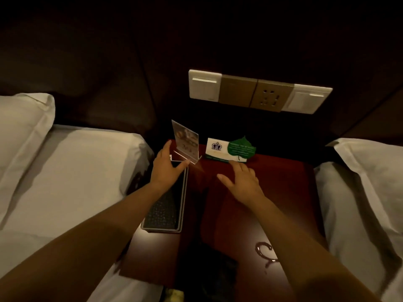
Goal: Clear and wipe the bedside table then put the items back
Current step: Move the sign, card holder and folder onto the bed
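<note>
Bearing a crown logo (216, 146), the card (226, 151) has unreadable print on its leaf (241, 148).

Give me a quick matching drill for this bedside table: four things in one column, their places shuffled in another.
Things:
1. acrylic sign stand
2. leaf card
3. dark tray
4. switch panel

Places:
A. on the wall above the table
B. along the table's left side, running front to back
C. at the back of the table, just beyond the right hand
D. at the back left corner, beside the left hand

Pairs: 1-D, 2-C, 3-B, 4-A
</note>
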### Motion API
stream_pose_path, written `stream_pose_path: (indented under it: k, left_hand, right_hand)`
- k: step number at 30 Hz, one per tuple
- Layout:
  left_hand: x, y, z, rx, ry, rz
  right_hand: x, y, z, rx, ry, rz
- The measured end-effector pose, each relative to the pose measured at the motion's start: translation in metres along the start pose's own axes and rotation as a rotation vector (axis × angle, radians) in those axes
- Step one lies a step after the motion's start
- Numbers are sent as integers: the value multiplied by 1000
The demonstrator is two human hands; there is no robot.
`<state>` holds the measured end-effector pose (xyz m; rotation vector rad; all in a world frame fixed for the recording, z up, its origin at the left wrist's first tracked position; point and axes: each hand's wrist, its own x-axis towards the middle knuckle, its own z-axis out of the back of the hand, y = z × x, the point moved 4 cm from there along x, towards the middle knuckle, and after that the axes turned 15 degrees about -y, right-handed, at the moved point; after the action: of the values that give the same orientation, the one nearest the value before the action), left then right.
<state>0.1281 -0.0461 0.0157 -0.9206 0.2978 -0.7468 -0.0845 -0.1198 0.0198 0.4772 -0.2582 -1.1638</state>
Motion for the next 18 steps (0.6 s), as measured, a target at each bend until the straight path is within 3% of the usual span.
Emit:
stream_pose_path:
  k: [4, 11, 14, 18]
  left_hand:
    - [42, 20, -12, -43, 45, 79]
    - [107, 41, -38, -22, 213, 29]
    - [124, 50, -45, -5, 278, 42]
    - [133, 58, -36, -67, 215, -2]
  right_hand:
    - [32, 25, -30, 73, 57, -3]
    - [84, 54, -79, 107, 70, 12]
    - [99, 59, -95, 62, -30, -18]
    - [109, 73, -97, 73, -213, -32]
